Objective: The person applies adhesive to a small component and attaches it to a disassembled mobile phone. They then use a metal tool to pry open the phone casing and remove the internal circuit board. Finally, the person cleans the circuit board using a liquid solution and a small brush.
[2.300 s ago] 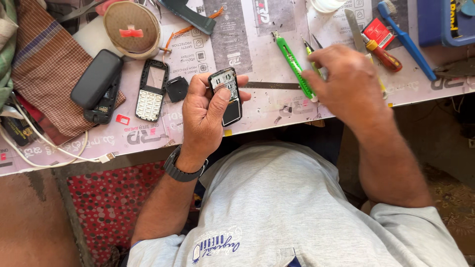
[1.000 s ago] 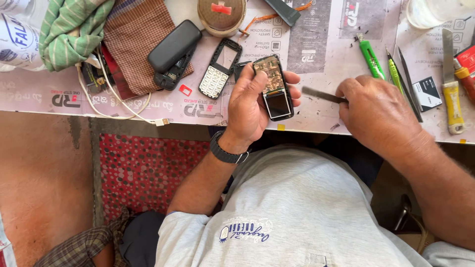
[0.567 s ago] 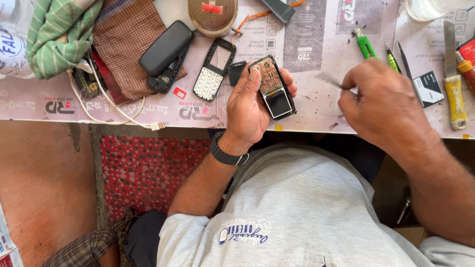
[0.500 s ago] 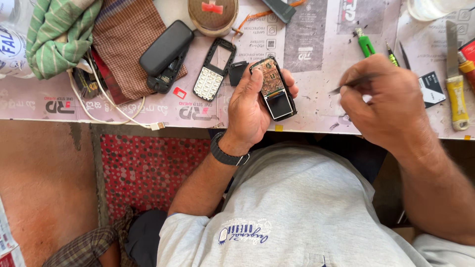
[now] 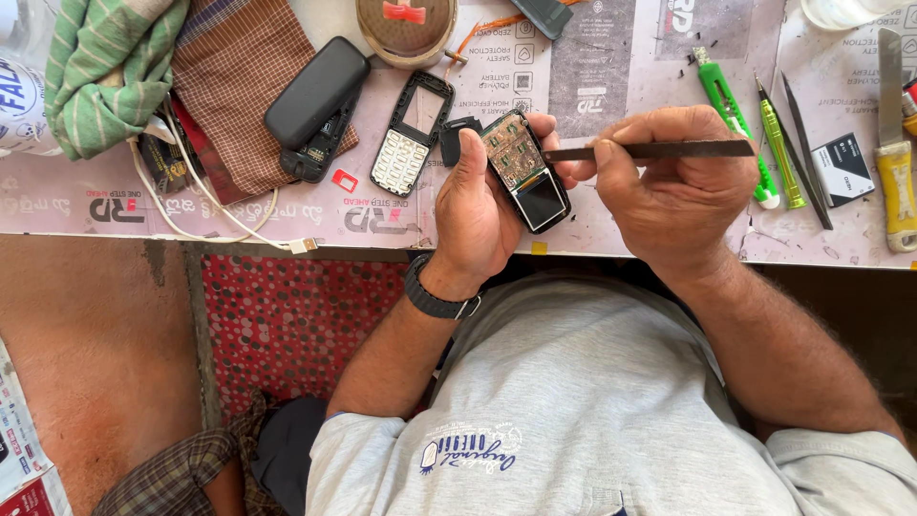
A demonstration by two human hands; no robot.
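Note:
My left hand (image 5: 475, 205) grips an opened small phone (image 5: 526, 174) with its circuit board and dark screen exposed, held just above the table's front edge. My right hand (image 5: 669, 182) pinches a thin dark metal tool (image 5: 659, 150), like tweezers or a flat blade, lying level with its tip close to the phone's upper right side. A black watch sits on my left wrist.
On the paper-covered table (image 5: 611, 57) lie a phone front cover with keypad (image 5: 411, 136), a black back cover (image 5: 316, 93), green screwdrivers (image 5: 731, 110), a yellow-handled blade (image 5: 894, 162), a small battery (image 5: 842, 168), cloths (image 5: 105, 67), a white cable (image 5: 210, 225) and a round tin (image 5: 407, 27).
My right hand has picked up the thin metal tool from the table and brought it left, tip now beside the phone. The left hand keeps hold of the phone.

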